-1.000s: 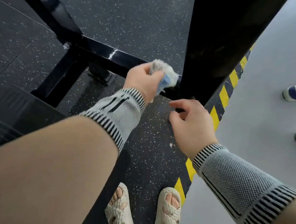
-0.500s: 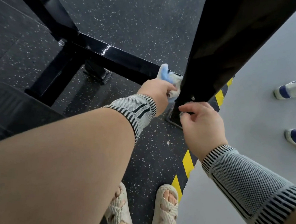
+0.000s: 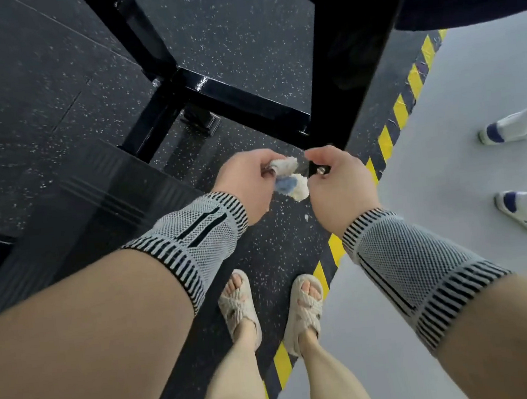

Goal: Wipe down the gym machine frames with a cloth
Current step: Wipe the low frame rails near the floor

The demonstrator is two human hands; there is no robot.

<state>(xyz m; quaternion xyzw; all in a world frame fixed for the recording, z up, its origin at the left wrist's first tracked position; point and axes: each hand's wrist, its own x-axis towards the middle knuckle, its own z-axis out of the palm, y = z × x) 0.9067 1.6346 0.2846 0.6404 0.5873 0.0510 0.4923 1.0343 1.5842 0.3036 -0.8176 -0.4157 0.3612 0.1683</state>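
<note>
My left hand (image 3: pixel 247 181) grips a bunched white and blue cloth (image 3: pixel 289 182) just in front of the black gym machine frame. The frame's wide upright post (image 3: pixel 350 78) rises right behind my hands, and a glossy floor beam (image 3: pixel 240 102) runs from its foot to the back left. My right hand (image 3: pixel 341 185) is beside the cloth with its fingers curled. Its thumb side touches the cloth's right edge, over the post's bolted foot plate (image 3: pixel 321 170). Whether it pinches the cloth is hidden.
A black ribbed pad (image 3: pixel 63 202) fills the left. Yellow and black hazard tape (image 3: pixel 388 136) divides the speckled rubber floor from grey floor on the right, where another person's white and blue shoes (image 3: pixel 516 128) stand. My sandalled feet (image 3: pixel 238 301) are below my hands.
My left hand has drawn the cloth back off the post's base toward me. My right hand has come in from the post's foot to meet the cloth.
</note>
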